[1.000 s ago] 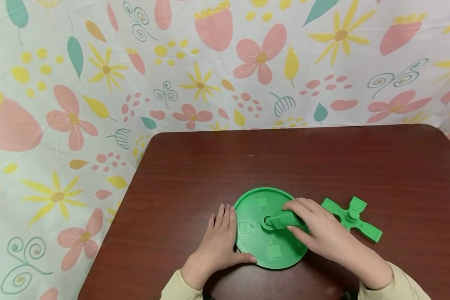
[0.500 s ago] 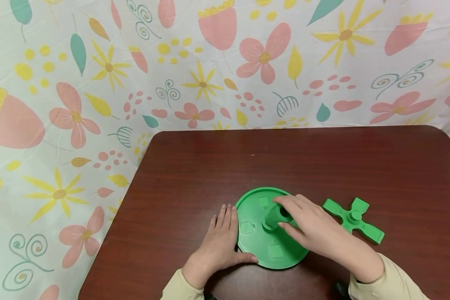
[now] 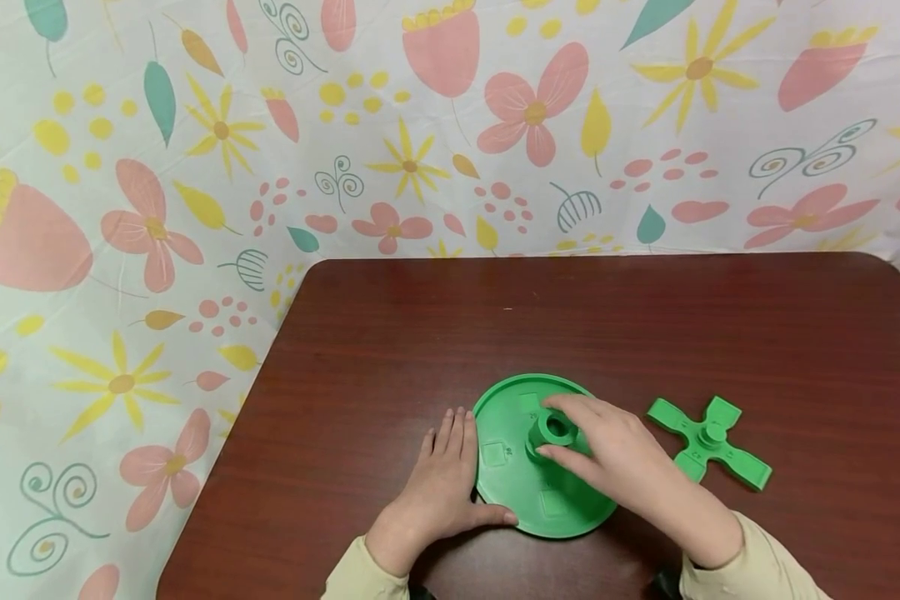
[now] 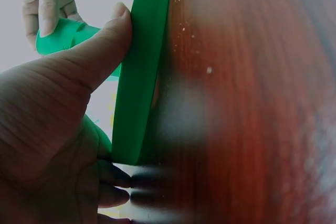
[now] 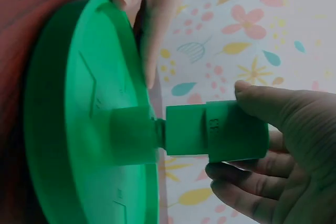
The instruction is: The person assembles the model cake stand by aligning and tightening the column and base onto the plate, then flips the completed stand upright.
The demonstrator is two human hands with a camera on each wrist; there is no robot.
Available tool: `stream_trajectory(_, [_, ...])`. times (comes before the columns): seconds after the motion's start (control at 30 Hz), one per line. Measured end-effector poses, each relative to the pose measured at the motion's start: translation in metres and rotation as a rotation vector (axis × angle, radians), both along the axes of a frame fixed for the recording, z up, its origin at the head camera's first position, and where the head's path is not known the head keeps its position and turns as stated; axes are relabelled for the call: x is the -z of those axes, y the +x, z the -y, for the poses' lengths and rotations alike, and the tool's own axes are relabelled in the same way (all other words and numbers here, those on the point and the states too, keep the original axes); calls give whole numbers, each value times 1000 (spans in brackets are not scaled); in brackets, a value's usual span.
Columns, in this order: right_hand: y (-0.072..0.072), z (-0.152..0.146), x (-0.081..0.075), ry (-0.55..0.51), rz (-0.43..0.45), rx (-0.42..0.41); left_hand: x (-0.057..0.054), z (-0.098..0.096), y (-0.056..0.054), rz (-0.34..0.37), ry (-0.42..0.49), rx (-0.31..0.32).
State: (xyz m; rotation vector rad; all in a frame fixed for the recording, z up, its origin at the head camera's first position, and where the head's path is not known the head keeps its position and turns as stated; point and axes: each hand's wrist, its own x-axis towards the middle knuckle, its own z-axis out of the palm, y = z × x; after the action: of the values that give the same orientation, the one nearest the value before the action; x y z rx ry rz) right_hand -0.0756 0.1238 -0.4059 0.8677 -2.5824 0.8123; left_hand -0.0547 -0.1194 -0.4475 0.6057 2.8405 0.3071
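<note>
A round green plastic disc (image 3: 510, 492) with a raised rim lies on the table, square outlines moulded into its face. My left hand (image 3: 442, 496) rests along its left edge, fingers straight, thumb at the near rim. Thumb and fingers of my right hand (image 3: 618, 450) pinch a short green hollow post (image 5: 236, 129) marked 33. It stands upright over the disc's middle, its open end up. In the right wrist view, the post's narrow lower tip meets the top of the disc's central socket (image 5: 134, 136).
Right of the disc, a green cross-shaped piece (image 3: 712, 435) with a round centre stub lies flat, partly behind my right hand. The dark wooden table (image 3: 390, 333) meets a flower-printed cloth (image 3: 450, 125) at its back and left.
My right hand has moved left and tipped the post from a lean toward the right to upright over the socket. The left hand stays at the disc's rim.
</note>
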Motion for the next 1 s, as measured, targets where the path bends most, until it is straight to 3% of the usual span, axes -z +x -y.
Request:
stream_trajectory(0.23, [1, 6, 9, -30, -16, 79, 1, 0, 0, -4, 9, -4])
stream_trajectory(0.4, [2, 5, 10, -1, 29, 74, 1, 0, 0, 0, 11, -3])
stream_trajectory(0.6, [4, -6, 5, -2, 167, -23, 2, 0, -1, -8, 8, -3])
stream_trajectory(0.8, [3, -13, 5, -16, 128, -146, 2, 0, 0, -30, -4, -1])
stream_trajectory(1.0, [0, -14, 2, -16, 151, -168, 2, 0, 0, -28, 0, -1])
